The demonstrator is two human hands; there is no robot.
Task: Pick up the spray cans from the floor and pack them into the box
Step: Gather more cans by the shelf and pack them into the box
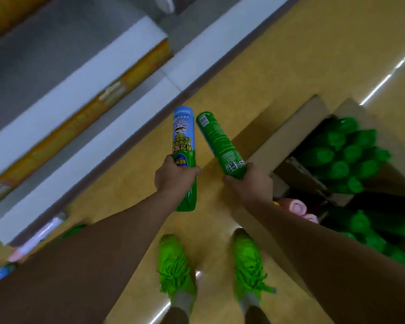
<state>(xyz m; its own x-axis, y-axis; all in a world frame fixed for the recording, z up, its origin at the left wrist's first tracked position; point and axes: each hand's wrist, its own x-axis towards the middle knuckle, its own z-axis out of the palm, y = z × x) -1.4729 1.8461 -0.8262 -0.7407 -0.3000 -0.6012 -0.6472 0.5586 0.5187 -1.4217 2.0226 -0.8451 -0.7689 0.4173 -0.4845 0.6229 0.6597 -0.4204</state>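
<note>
My left hand (173,176) grips a green and blue spray can (184,141) around its lower half, base pointing away from me. My right hand (250,181) holds a second green spray can (218,143), tilted up and to the left. Both cans hang above the yellow floor, just left of an open cardboard box (278,136). Inside the box stand several green-capped spray cans (344,155). More green cans (369,232) lie at the right behind my right forearm.
White shelf bases (103,127) run diagonally at the left. A pink can (38,237) and a blue-green can (0,274) lie on the floor at the lower left. Pink items (295,205) sit by the box. My green shoes (175,265) stand below.
</note>
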